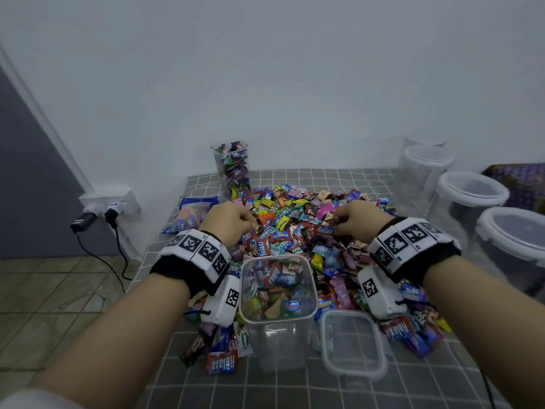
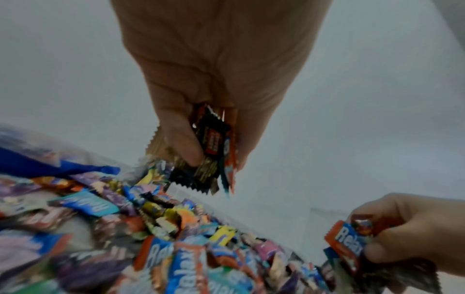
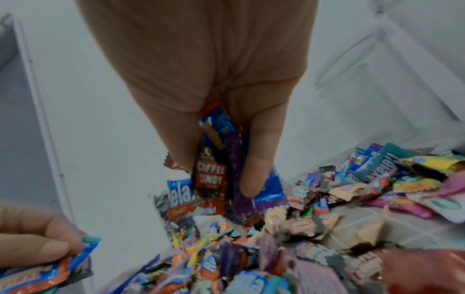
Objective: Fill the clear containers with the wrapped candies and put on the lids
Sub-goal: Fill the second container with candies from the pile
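Note:
A heap of wrapped candies (image 1: 298,222) covers the middle of the grey checked tablecloth (image 1: 265,388). In front of it stands a clear square container (image 1: 277,293), open and nearly full of candies. Its clear lid (image 1: 352,343) lies flat to the right of it. My left hand (image 1: 233,221) hovers over the heap's left side and grips a bunch of candies (image 2: 214,151). My right hand (image 1: 354,219) is over the heap's right side and grips several candies (image 3: 219,165). A tall clear container (image 1: 233,166) packed with candies stands at the back by the wall.
Several round clear tubs with white lids (image 1: 472,190) line the table's right side. A blue candy bag (image 1: 191,214) lies at the left edge of the table. A wall socket with plugs (image 1: 106,208) and trailing cables sits left of the table, above a tiled floor.

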The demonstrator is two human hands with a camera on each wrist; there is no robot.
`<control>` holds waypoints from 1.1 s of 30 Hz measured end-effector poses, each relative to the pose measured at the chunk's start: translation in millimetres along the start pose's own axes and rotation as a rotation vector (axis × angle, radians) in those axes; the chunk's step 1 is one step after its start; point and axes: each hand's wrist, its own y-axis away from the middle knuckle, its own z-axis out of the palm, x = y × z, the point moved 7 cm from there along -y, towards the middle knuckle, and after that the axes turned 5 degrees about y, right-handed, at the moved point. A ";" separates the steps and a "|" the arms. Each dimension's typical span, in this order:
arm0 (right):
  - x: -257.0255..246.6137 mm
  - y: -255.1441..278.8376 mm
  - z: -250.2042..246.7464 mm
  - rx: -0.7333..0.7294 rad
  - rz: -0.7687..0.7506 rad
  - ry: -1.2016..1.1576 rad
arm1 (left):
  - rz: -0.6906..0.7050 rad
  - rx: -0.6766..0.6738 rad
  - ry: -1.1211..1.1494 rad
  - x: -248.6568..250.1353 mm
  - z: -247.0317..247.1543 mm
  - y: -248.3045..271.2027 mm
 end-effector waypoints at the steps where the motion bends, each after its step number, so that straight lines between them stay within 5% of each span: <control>1: -1.7 2.2 -2.2 0.009 -0.010 -0.032 | 0.009 0.016 0.050 4.5 -3.5 4.4; 11: -34.2 41.8 -32.8 0.128 -0.144 -0.286 | 0.089 0.060 0.258 26.9 -20.0 42.5; 23: -50.7 57.8 -29.5 0.120 -0.144 -0.199 | 0.116 0.048 0.266 22.4 -21.7 63.7; 28: -72.3 87.8 -57.4 0.172 -0.277 -0.359 | 0.147 0.067 0.340 26.9 -30.8 70.9; 33: -106.2 116.4 -59.1 0.076 -0.405 -0.412 | 0.149 0.085 0.439 30.8 -39.5 77.0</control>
